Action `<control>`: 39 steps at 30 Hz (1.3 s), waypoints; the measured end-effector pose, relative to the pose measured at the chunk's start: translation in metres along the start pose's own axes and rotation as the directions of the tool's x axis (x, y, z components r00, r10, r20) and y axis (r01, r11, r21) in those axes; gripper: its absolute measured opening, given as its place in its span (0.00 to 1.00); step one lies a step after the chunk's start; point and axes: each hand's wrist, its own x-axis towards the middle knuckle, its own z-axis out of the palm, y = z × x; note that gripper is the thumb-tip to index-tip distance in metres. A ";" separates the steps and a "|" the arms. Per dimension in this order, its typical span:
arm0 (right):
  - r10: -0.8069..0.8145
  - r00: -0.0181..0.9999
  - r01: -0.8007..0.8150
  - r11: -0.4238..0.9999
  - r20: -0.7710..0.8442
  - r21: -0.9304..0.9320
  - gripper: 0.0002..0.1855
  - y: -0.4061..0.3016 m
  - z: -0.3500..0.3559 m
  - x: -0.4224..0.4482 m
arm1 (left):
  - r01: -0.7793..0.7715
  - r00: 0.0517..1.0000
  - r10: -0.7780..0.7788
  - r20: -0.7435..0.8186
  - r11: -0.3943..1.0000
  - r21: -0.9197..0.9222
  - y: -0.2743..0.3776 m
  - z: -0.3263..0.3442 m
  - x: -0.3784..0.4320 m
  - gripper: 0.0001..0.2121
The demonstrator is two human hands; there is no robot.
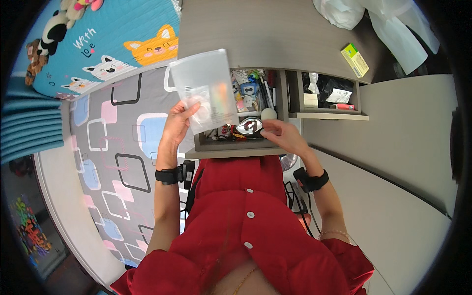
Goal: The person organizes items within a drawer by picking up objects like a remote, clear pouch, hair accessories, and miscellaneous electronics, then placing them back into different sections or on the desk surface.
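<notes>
My left hand (pixel 179 121) grips a translucent frosted plastic pouch (pixel 206 70) by its lower left part, above the left side of an open drawer (pixel 239 152). A smaller clear packet and something orange and green show through the pouch. My right hand (pixel 283 135) hovers at the drawer's front right, its fingers slightly curled beside a shiny silver rounded object (pixel 249 126); whether they touch it I cannot tell. A pale round object (pixel 269 114) lies just beyond those fingers. Farther back in the drawer are a small blue item (pixel 248 88), pens (pixel 268 94) and small trinkets.
To the right, a second open drawer (pixel 332 115) holds black plastic wrapping (pixel 328 86) and small boxes. A yellow-green box (pixel 354 60) and white plastic bags (pixel 343 13) are on the grey desktop (pixel 258 33). A patterned bed (pixel 107 140) is at the left; cables hang below the drawers.
</notes>
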 end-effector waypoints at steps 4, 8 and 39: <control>0.013 0.994 -0.055 0.918 0.108 0.393 0.28 -0.010 0.019 0.028 | 0.087 0.988 -0.072 0.140 0.991 -0.102 -0.011 0.011 -0.002 0.11; 0.186 0.944 -0.309 0.791 0.274 0.528 0.28 -0.032 0.023 0.033 | 0.114 0.970 -0.121 0.211 0.993 0.042 -0.030 0.027 -0.002 0.11; 0.552 0.830 -0.453 0.755 -0.085 0.475 0.22 -0.022 0.009 0.000 | -0.002 0.973 0.169 -0.158 0.687 0.726 -0.042 -0.066 -0.014 0.05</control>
